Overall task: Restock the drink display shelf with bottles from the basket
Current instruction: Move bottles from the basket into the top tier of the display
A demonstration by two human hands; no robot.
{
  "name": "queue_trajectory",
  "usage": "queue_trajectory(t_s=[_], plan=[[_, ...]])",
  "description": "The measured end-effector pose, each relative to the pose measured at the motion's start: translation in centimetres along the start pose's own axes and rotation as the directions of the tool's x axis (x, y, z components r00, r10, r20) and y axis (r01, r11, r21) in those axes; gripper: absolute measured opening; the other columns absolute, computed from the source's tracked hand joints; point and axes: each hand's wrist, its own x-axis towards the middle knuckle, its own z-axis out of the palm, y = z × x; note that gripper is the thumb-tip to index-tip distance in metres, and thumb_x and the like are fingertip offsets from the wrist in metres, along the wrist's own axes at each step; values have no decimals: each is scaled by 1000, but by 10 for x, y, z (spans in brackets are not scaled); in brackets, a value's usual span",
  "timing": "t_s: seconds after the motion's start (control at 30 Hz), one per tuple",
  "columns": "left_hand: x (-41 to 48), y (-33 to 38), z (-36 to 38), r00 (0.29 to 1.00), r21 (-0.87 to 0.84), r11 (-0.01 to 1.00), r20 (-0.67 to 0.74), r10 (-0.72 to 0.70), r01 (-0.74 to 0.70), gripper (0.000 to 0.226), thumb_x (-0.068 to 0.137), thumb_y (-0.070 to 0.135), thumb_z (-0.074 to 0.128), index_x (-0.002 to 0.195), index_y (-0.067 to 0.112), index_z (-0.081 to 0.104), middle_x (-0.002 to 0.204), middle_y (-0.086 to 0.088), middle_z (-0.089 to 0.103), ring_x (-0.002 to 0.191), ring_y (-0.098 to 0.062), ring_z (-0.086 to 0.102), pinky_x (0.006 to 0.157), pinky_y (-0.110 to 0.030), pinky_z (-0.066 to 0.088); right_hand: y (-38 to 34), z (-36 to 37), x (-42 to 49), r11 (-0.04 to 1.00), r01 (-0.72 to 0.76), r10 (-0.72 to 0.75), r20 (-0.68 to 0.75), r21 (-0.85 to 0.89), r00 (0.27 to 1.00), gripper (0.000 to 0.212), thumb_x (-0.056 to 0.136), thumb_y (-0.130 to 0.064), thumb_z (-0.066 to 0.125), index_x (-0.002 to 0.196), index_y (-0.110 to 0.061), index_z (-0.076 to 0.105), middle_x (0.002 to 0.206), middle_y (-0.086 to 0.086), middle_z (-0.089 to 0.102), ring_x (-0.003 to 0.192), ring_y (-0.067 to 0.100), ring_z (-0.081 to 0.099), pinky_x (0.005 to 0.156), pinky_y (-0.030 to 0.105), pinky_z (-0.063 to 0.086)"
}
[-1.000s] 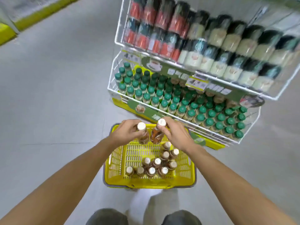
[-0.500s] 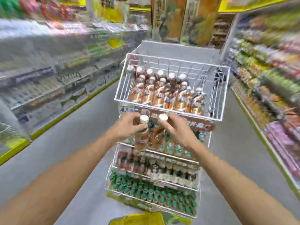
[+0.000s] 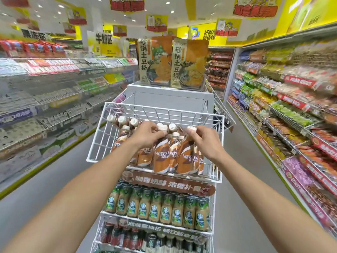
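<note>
The white wire top tier (image 3: 102, 141) of the drink display shelf holds several brown coffee bottles with cream caps, packed toward its right half. My left hand (image 3: 145, 134) grips one brown bottle (image 3: 161, 157) by its neck, standing at the tier's front. My right hand (image 3: 204, 138) pinches the cap of a second brown bottle (image 3: 186, 159) beside it. Both bottles are inside the wire tier among the others. The basket is out of view.
Lower tiers hold green-label bottles (image 3: 160, 209) and dark bottles (image 3: 138, 241). The left part of the top tier shows bare wire. Two large orange bags (image 3: 173, 63) stand on a grey box behind the display. Stocked store shelves line both sides of the aisle.
Both hands have lifted a bottle each from the yellow basket on the floor up to the top tier and lowered them in among the bottles there. My view rose from floor to aisle.
</note>
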Motion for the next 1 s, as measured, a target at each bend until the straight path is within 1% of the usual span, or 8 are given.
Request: queue_trajectory(t_s=[0.1, 0.17, 0.27, 0.4, 0.57, 0.73, 0.9, 1.0], plan=[[25, -4, 8, 999, -22, 999, -3, -42, 42, 34, 94, 37, 73, 72, 15, 61, 46, 13, 59, 44, 2, 55, 51, -18, 42, 17, 8, 25, 1000, -7, 8, 18, -28, 1000, 50, 103, -55, 57, 82, -11, 68, 78, 0, 78, 74, 13, 76, 74, 40, 61], [35, -14, 14, 999, -16, 999, 23, -49, 50, 34, 95, 36, 73, 76, 9, 63, 55, 8, 58, 55, -7, 55, 59, -24, 42, 28, 21, 33, 997, -19, 23, 65, -68, 998, 48, 103, -54, 58, 80, -14, 67, 79, 3, 79, 76, 21, 78, 76, 44, 61], [46, -30, 21, 997, -36, 997, 55, -61, 63, 37, 95, 33, 73, 92, -4, 68, 79, -17, 70, 75, -20, 59, 71, -37, 50, 44, 37, 41, 994, -61, 70, 104, -91, 992, 43, 103, -51, 60, 81, -14, 66, 81, 5, 77, 77, 22, 77, 74, 42, 61], [56, -50, 27, 995, -46, 995, 47, -83, 85, 28, 94, 33, 74, 97, 5, 72, 94, -8, 75, 90, -22, 69, 82, -38, 55, 61, 45, 48, 986, -161, 165, 103, -48, 981, 40, 104, -46, 60, 83, -13, 67, 81, 5, 76, 78, 24, 77, 73, 39, 63], [69, -56, 35, 994, -12, 996, 64, -91, 92, 25, 95, 33, 72, 79, 14, 69, 71, 6, 65, 69, -7, 59, 62, -23, 43, 69, 50, 58, 972, -214, 224, 105, -98, 969, 43, 101, -49, 64, 72, -18, 60, 72, 1, 71, 65, 19, 68, 54, 26, 42], [74, -56, 40, 990, 45, 990, 39, -136, 134, 43, 97, 32, 70, 60, 19, 53, 54, 10, 45, 53, -8, 43, 54, -28, 33, 75, 58, 62, 958, -270, 280, 112, -102, 953, 48, 99, -49, 68, 85, -3, 72, 80, 12, 78, 78, 30, 77, 68, 36, 59], [79, -55, 43, 987, 101, 984, 60, -151, 145, 46, 99, 29, 66, 62, 17, 41, 58, 4, 33, 56, -15, 32, 57, -32, 27, 80, 66, 63, 950, -291, 300, 72, -115, 951, 48, 99, -48, 69, 73, -9, 58, 80, 17, 76, 79, 32, 78, 60, 34, 53], [81, -55, 47, 986, 124, 981, 44, -158, 152, 39, 101, 30, 64, 70, 12, 46, 62, 1, 39, 60, -17, 37, 58, -31, 30, 81, 67, 64, 944, -303, 310, 42, -134, 950, 49, 98, -51, 70, 70, -13, 56, 75, 12, 73, 64, 25, 70, 55, 33, 48]])
